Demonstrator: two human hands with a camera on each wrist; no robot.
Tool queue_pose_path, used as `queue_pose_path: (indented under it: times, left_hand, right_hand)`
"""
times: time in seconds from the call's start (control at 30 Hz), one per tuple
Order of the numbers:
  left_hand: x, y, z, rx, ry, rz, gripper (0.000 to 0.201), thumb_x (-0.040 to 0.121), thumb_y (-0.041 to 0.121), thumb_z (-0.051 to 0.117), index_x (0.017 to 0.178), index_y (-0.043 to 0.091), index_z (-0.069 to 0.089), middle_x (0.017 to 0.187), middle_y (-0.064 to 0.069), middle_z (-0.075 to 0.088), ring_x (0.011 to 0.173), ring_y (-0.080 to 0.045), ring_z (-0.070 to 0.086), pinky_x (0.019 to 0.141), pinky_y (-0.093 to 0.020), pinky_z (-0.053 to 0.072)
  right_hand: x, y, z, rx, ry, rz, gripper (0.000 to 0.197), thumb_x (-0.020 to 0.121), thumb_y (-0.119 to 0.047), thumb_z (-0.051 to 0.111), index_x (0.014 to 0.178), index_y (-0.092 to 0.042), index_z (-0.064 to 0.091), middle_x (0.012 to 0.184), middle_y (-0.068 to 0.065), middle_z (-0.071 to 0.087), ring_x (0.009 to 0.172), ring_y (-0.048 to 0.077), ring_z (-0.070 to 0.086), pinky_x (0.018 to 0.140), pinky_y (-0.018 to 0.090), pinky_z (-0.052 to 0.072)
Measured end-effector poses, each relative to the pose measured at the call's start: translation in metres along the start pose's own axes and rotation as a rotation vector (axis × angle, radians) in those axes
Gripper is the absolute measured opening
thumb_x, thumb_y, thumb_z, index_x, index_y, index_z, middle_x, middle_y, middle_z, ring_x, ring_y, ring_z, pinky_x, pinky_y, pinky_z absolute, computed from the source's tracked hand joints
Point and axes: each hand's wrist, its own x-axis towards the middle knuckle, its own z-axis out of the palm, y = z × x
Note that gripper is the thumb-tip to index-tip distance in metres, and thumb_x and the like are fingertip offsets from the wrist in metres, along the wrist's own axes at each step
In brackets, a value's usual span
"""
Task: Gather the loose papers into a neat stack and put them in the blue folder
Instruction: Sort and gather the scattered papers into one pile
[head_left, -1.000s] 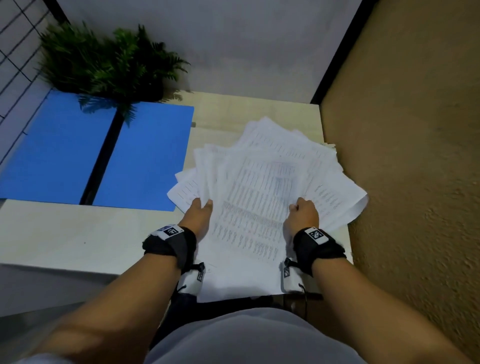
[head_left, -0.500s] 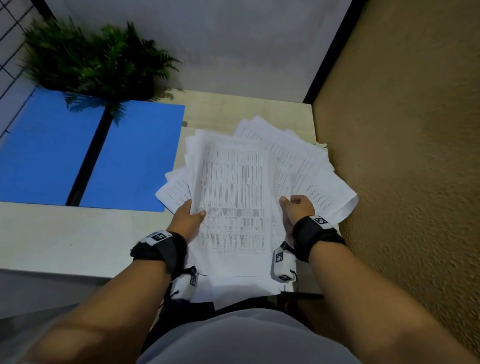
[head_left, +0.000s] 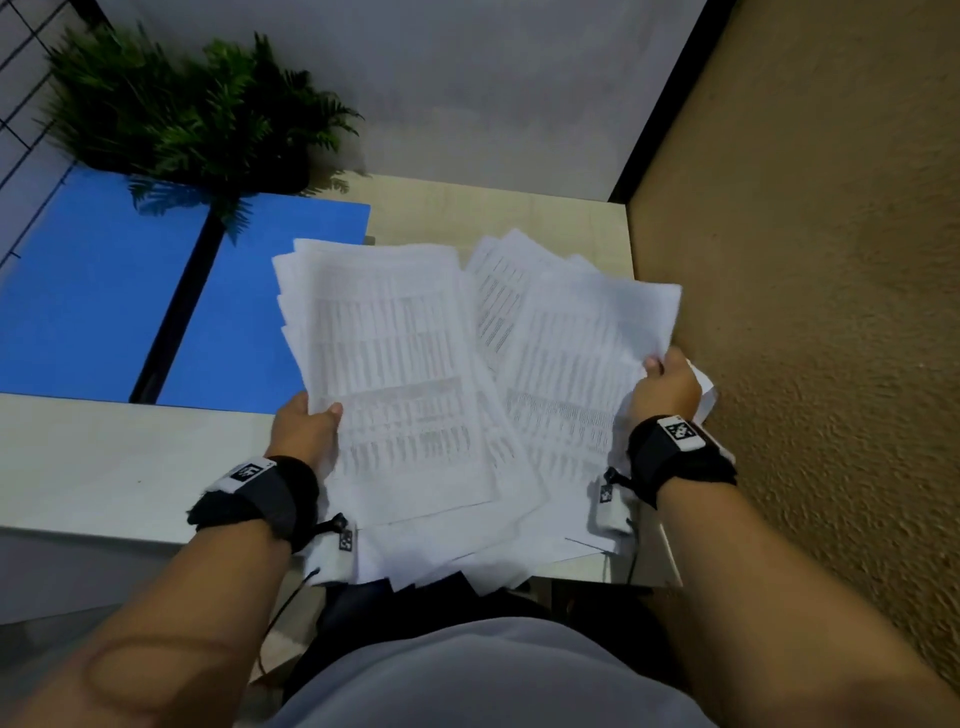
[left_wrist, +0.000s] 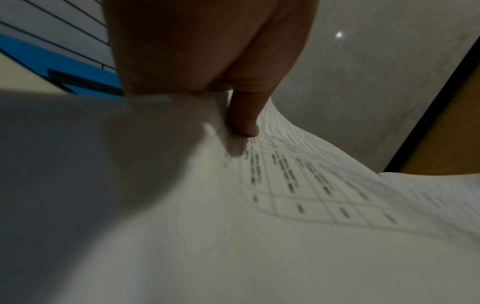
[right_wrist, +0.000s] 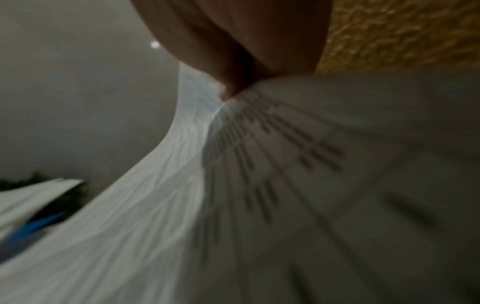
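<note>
Several printed white papers (head_left: 405, 374) form a loose, fanned pile over the right part of the desk. My left hand (head_left: 306, 426) pinches the pile's left edge, thumb on top; the left wrist view shows that thumb (left_wrist: 246, 115) pressing the printed sheet (left_wrist: 311, 195). My right hand (head_left: 667, 387) grips the right-hand sheets (head_left: 571, 353) at their right edge; in the right wrist view a thumb (right_wrist: 233, 82) pinches the bent paper (right_wrist: 285, 164). The open blue folder (head_left: 265, 306) lies flat to the left, partly under the papers' left corner.
A green fern (head_left: 197, 114) stands at the back left, its fronds over the folder. The light wooden desk (head_left: 104, 467) ends at a rough tan wall (head_left: 831, 312) on the right and a grey wall behind. Paper corners overhang the near desk edge.
The papers have split into two fanned groups and sit higher in view. My right hand slid out and up along the right edge. My left hand keeps its hold on the left edge.
</note>
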Motion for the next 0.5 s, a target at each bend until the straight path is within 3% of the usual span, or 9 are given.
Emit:
queue_pose_path:
  times: [0.07, 0.13, 0.23, 0.3, 0.4, 0.5]
  left_hand:
    - [-0.001, 0.002, -0.008, -0.025, 0.008, -0.049, 0.042, 0.094, 0.018, 0.058, 0.134, 0.008, 0.052, 0.130, -0.011, 0.061, 0.115, -0.033, 0.060, 0.106, -0.049, 0.044]
    - [-0.007, 0.004, -0.010, -0.013, 0.008, -0.076, 0.035, 0.096, 0.014, 0.055, 0.130, 0.009, 0.054, 0.128, -0.014, 0.062, 0.113, -0.034, 0.060, 0.106, -0.048, 0.045]
    - [-0.018, 0.002, -0.003, -0.030, -0.015, -0.085, 0.025, 0.099, 0.013, 0.051, 0.124, 0.012, 0.054, 0.116, -0.014, 0.063, 0.106, -0.032, 0.061, 0.095, -0.038, 0.047]
    - [-0.025, 0.000, 0.003, -0.069, -0.035, -0.103, 0.021, 0.100, 0.011, 0.048, 0.121, 0.013, 0.053, 0.109, -0.011, 0.063, 0.100, -0.030, 0.061, 0.089, -0.037, 0.047]
    - [-0.030, -0.006, 0.008, -0.175, -0.084, -0.105, 0.027, 0.100, 0.010, 0.048, 0.126, 0.012, 0.054, 0.109, -0.006, 0.067, 0.102, -0.028, 0.065, 0.097, -0.046, 0.050]
    - [-0.034, -0.010, 0.007, -0.248, -0.104, -0.114, 0.031, 0.100, 0.012, 0.048, 0.129, 0.021, 0.055, 0.118, -0.006, 0.068, 0.110, -0.027, 0.066, 0.100, -0.050, 0.049]
  right_hand:
    - [0.005, 0.007, 0.008, -0.185, -0.088, -0.037, 0.038, 0.100, -0.011, 0.042, 0.136, 0.001, 0.046, 0.132, 0.015, 0.056, 0.118, 0.027, 0.053, 0.103, 0.028, 0.035]
    - [0.002, 0.017, 0.022, -0.396, -0.245, -0.102, 0.045, 0.101, -0.017, 0.044, 0.144, -0.003, 0.038, 0.145, 0.013, 0.045, 0.134, 0.029, 0.042, 0.111, 0.032, 0.027]
    - [-0.001, 0.029, 0.040, -0.718, -0.432, -0.162, 0.054, 0.099, -0.030, 0.049, 0.146, -0.007, 0.034, 0.150, 0.015, 0.038, 0.136, 0.032, 0.040, 0.109, 0.036, 0.033]
    - [-0.008, 0.032, 0.049, -0.771, -0.502, -0.173, 0.061, 0.093, -0.028, 0.060, 0.144, -0.010, 0.034, 0.143, 0.013, 0.044, 0.129, 0.032, 0.046, 0.102, 0.038, 0.040]
    - [-0.019, 0.038, 0.056, -0.683, -0.589, -0.174, 0.065, 0.082, -0.014, 0.073, 0.137, -0.017, 0.039, 0.120, 0.005, 0.056, 0.110, 0.024, 0.055, 0.092, 0.033, 0.046]
    - [-0.019, 0.042, 0.058, -0.755, -0.671, -0.091, 0.057, 0.073, -0.017, 0.082, 0.124, -0.009, 0.057, 0.117, 0.009, 0.065, 0.108, 0.028, 0.061, 0.094, 0.038, 0.051]
